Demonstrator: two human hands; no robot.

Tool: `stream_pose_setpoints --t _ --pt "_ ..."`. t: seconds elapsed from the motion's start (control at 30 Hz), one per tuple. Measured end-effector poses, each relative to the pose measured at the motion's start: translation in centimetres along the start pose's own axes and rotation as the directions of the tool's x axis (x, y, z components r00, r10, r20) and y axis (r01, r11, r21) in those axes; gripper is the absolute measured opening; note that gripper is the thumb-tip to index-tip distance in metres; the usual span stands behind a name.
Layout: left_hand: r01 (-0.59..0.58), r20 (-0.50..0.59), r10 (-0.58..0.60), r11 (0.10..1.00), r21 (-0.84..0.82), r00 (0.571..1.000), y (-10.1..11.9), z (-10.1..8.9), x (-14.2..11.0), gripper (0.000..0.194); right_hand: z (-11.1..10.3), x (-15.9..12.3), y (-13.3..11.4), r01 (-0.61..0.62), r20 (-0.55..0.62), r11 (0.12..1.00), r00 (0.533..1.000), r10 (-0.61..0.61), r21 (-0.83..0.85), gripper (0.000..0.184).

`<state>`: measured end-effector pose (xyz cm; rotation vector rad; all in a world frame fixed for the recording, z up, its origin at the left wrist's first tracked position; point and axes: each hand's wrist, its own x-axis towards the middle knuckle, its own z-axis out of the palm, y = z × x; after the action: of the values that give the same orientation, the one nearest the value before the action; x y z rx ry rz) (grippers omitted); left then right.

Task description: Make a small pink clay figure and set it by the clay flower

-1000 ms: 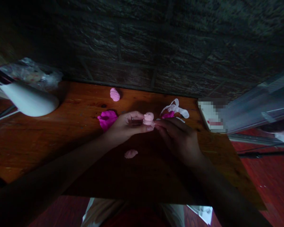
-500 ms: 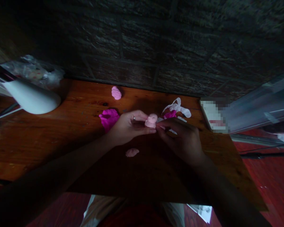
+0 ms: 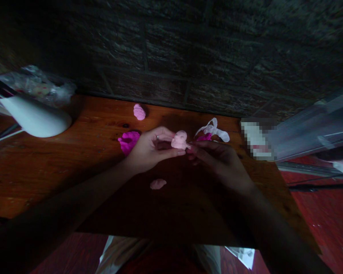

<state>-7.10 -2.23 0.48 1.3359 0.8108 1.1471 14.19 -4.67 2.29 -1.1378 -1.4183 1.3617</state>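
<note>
My left hand (image 3: 151, 146) holds a small figure of pale pink modelling clay (image 3: 179, 139) between thumb and fingers; it has a rounded top on a wider base. At its right side, the thumb and fingertips of my right hand (image 3: 217, 161) are pinched on a small bit of pink clay that touches the figure. A flat pale pink clay piece (image 3: 158, 184) lies on the table in front of my hands. Bright magenta clay (image 3: 128, 142) sits just left of my left hand, partly behind it. Farther back is a pink clay lump (image 3: 139, 112).
White clay strips (image 3: 217, 131) with a magenta piece (image 3: 205, 137) lie behind my right hand. A white lamp-like object (image 3: 42, 118) and clear plastic bags (image 3: 51, 89) stand at the left. A pale box (image 3: 255, 140) is at the wooden table's (image 3: 103, 110) right; a dark brick wall rises behind.
My left hand has raised the pink figure slightly and to the left. The right fingers have shifted a little and stay at its right side. The view has moved slightly.
</note>
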Motion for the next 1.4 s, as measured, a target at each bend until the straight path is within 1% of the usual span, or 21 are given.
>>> stream_pose_setpoints --t 0.07,0.17,0.37,0.53,0.67,0.73,0.8,0.87,0.97,1.03,1.1,1.2,1.27,1.4 --pt "0.002 -0.002 -0.002 1.0 -0.009 1.0 0.0 0.1 -0.1 0.037 0.0 0.1 0.1 -0.029 0.002 0.999 1.0 0.029 0.015 0.023" --pt "-0.003 -0.002 0.003 0.999 -0.032 1.0 0.0 0.3 -0.2 0.036 0.0 0.1 0.2 -0.023 0.003 1.0 1.0 0.023 0.003 0.022" --pt "0.007 0.012 -0.006 0.999 -0.054 1.0 0.2 0.5 -0.5 0.036 0.3 0.1 0.4 0.084 -0.031 0.996 0.996 -0.085 -0.038 0.017" --pt "0.001 -0.018 -0.002 0.997 -0.072 1.0 0.2 0.8 -0.5 0.034 0.6 0.1 0.7 0.137 -0.05 0.99 0.989 -0.138 -0.03 0.015" --pt "-0.008 -0.032 0.007 0.999 -0.05 0.999 0.3 0.7 -0.3 0.034 0.8 0.1 0.8 0.111 -0.067 0.994 0.992 -0.11 0.019 0.016" --pt "0.013 -0.034 -0.015 0.999 -0.049 0.999 0.5 0.7 -0.2 0.033 0.7 0.1 0.6 0.081 -0.047 0.996 0.996 -0.079 0.037 0.018" --pt "0.046 -0.047 -0.049 0.996 -0.077 0.998 0.6 0.7 -0.2 0.031 0.6 0.1 0.5 0.102 -0.045 0.994 0.994 -0.101 0.029 0.022" --pt "0.062 -0.065 -0.07 0.99 -0.126 0.995 0.5 0.6 -0.2 0.03 0.5 0.0 0.4 0.171 -0.091 0.985 0.981 -0.172 -0.026 0.026" --pt "0.056 -0.066 -0.07 0.98 -0.193 0.995 0.4 0.6 -0.1 0.027 0.5 -0.2 0.5 0.249 -0.175 0.958 0.946 -0.272 -0.146 0.019" --pt "0.049 -0.058 -0.064 0.973 -0.224 0.996 0.1 0.5 -0.1 0.025 0.6 -0.3 0.7 0.277 -0.192 0.938 0.929 -0.317 -0.21 0.017" --pt "0.05 -0.065 -0.067 0.97 -0.238 0.996 -0.1 0.5 -0.1 0.023 0.7 -0.4 0.8 0.32 -0.174 0.9 0.909 -0.38 -0.295 0.019" --pt "0.058 -0.07 -0.076 0.971 -0.23 0.995 -0.3 0.6 -0.2 0.022 0.8 -0.5 0.8 0.38 -0.113 0.807 0.873 -0.475 -0.452 0.02" --pt "0.056 -0.068 -0.073 0.973 -0.225 0.995 -0.3 0.7 -0.2 0.021 0.9 -0.6 0.7 0.399 -0.088 0.745 0.851 -0.518 -0.535 0.019" --pt "0.043 -0.065 -0.06 0.969 -0.243 0.996 -0.3 1.1 -0.4 0.018 1.2 -0.7 0.7 0.415 -0.09 0.652 0.799 -0.595 -0.634 0.012"
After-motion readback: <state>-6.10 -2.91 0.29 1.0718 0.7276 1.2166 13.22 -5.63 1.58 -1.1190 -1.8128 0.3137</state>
